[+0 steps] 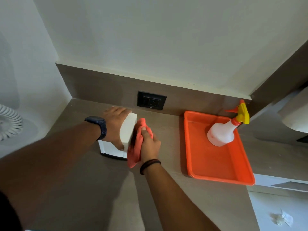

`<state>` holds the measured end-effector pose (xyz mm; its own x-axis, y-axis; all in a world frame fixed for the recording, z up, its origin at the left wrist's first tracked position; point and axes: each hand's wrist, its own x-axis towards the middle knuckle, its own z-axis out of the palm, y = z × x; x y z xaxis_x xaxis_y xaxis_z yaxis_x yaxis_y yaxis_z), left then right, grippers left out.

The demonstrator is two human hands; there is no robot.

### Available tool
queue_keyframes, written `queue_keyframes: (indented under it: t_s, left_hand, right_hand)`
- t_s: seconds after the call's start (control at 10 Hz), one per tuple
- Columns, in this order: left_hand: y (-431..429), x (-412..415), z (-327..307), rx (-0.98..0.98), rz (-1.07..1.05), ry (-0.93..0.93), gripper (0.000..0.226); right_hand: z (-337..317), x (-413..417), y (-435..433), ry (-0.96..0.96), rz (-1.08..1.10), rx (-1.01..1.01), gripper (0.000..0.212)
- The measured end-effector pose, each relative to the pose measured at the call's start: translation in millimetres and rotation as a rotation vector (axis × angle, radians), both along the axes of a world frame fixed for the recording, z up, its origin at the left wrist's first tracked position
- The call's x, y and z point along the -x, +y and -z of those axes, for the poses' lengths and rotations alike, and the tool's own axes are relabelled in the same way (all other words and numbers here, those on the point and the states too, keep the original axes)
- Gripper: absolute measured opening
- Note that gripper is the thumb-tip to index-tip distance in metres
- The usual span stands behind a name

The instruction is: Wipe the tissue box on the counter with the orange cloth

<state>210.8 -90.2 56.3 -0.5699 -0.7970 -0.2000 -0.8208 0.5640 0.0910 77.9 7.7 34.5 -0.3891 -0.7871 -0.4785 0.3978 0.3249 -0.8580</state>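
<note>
A white tissue box with a dark base stands on the brown counter, tilted a little. My left hand, with a dark watch on the wrist, lies over the box's top and left side and grips it. My right hand holds the bunched orange cloth and presses it against the box's right side. The cloth hangs down below my palm. The box's right face is mostly hidden behind the cloth.
An orange tray sits on the counter to the right, holding a white spray bottle with a yellow and orange trigger. A black wall socket is behind the box. A white coiled cord is at far left. A crumpled tissue lies at bottom right.
</note>
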Motion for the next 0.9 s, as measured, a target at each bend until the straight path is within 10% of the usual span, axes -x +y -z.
queue_keyframes:
  t_s: [0.2, 0.5, 0.9]
  left_hand:
    - [1, 13, -9, -0.115, -0.084, 0.003, 0.154]
    - [46, 171, 23, -0.05, 0.168, 0.323, 0.135]
    - [64, 224, 68, -0.171, 0.205, 0.064, 0.148]
  right_hand:
    - [-26, 91, 4, 0.306, 0.093, 0.188, 0.024]
    - [18, 217, 31, 1.205, -0.237, -0.164, 0.031]
    - [58, 236, 33, 1.355, -0.587, -0.335, 0.054]
